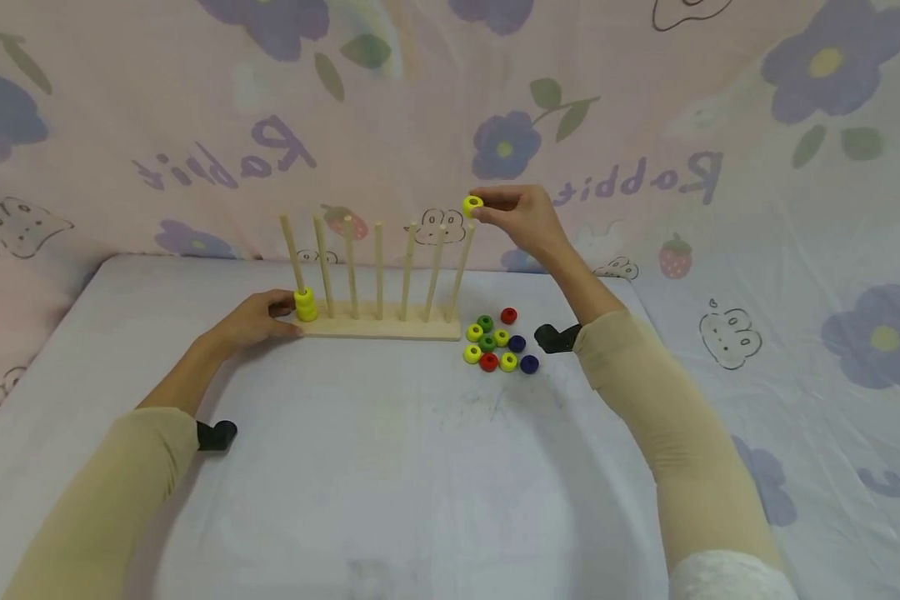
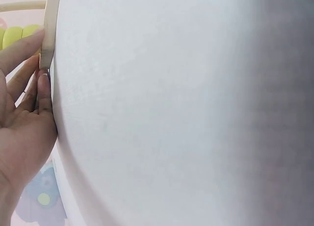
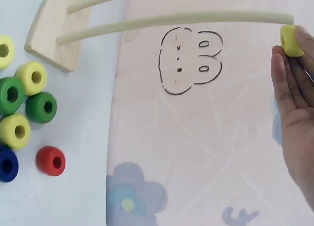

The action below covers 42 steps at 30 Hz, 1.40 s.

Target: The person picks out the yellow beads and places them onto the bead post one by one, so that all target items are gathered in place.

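A wooden stand [image 1: 381, 332] with a row of upright pegs sits on the table. Yellow beads [image 1: 306, 305] are stacked low on its leftmost peg. My left hand [image 1: 255, 321] grips the left end of the base; in the left wrist view its fingertips [image 2: 44, 84] touch the wood. Up at the right, my right hand [image 1: 521, 217] pinches a yellow bead [image 1: 472, 206] between thumb and fingers. That bead is just above the top of the rightmost peg [image 1: 461, 271], and in the right wrist view it appears right at the peg's tip.
Loose beads lie in a cluster to the right of the stand: yellow [image 1: 507, 362], green [image 1: 487, 342], red [image 1: 508, 316] and dark blue [image 1: 529, 364]. A patterned cloth [image 1: 420, 125] hangs behind the white-covered table [image 1: 360, 467].
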Motion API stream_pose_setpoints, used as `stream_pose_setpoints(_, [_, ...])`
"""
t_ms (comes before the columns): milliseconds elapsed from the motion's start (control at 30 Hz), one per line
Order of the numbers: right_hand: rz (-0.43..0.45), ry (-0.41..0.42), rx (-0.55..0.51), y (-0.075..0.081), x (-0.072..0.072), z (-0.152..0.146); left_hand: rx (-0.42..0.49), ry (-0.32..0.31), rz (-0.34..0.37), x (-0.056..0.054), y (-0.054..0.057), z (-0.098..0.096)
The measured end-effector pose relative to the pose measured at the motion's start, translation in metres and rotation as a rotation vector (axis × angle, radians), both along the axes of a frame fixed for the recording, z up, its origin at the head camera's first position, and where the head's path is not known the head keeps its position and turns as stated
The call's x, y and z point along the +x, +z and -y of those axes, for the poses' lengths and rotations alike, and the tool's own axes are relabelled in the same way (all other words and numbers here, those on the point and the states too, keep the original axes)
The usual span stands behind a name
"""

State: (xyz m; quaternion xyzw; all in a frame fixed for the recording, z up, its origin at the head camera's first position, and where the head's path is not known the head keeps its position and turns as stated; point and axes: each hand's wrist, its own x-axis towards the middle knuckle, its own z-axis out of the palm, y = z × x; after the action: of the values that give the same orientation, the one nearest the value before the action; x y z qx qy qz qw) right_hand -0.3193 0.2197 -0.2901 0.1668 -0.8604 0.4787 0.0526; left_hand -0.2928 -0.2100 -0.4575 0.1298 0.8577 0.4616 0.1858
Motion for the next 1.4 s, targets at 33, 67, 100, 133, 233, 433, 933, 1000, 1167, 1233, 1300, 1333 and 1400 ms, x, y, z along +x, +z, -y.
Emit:
stream_pose_setpoints(33, [0.001, 0.002, -0.002, 0.002, -0.001, 0.002, 0.004, 0.000, -0.002, 0.000, 0.001, 0.000])
stream_pose_setpoints(67, [0.001, 0.005, -0.007, 0.005, -0.002, 0.005, 0.004, -0.001, -0.003, -0.001, 0.001, 0.000])
stream_pose_setpoints(100, [0.001, 0.010, -0.013, 0.007, -0.002, 0.008, 0.003, -0.001, -0.002, -0.001, 0.001, -0.001])
stream_pose_setpoints(133, [0.004, 0.017, -0.022, 0.009, -0.003, 0.012, 0.002, 0.000, -0.001, -0.001, 0.001, -0.001])
stream_pose_setpoints(233, [0.013, 0.039, -0.057, 0.014, -0.003, 0.023, -0.006, 0.000, 0.004, -0.001, 0.001, -0.001])
stream_pose_setpoints(433, [-0.004, 0.081, -0.062, 0.021, -0.002, 0.042, -0.005, -0.002, 0.009, 0.002, 0.005, -0.003])
stream_pose_setpoints(933, [-0.031, 0.216, -0.092, 0.025, -0.005, 0.090, -0.011, -0.005, 0.007, -0.001, 0.004, 0.000])
stream_pose_setpoints(1000, [-0.034, 0.230, -0.090, 0.025, -0.005, 0.096, -0.013, -0.006, 0.006, -0.002, 0.004, 0.000])
stream_pose_setpoints(1167, [-0.006, 0.255, -0.081, 0.022, -0.007, 0.113, -0.022, 0.002, 0.023, -0.005, 0.003, 0.000])
stream_pose_setpoints(1233, [0.000, 0.265, -0.082, 0.021, -0.009, 0.119, -0.026, 0.006, 0.032, -0.005, 0.003, 0.000])
stream_pose_setpoints(1300, [0.004, 0.273, -0.080, 0.021, -0.009, 0.126, -0.029, 0.009, 0.037, -0.006, 0.002, 0.000])
stream_pose_setpoints(1333, [0.001, 0.277, -0.074, 0.021, -0.010, 0.129, -0.030, 0.008, 0.038, -0.006, 0.002, 0.000])
stream_pose_setpoints(1400, [-0.007, 0.286, -0.055, 0.021, -0.010, 0.135, -0.033, 0.000, 0.030, -0.006, 0.002, 0.000])
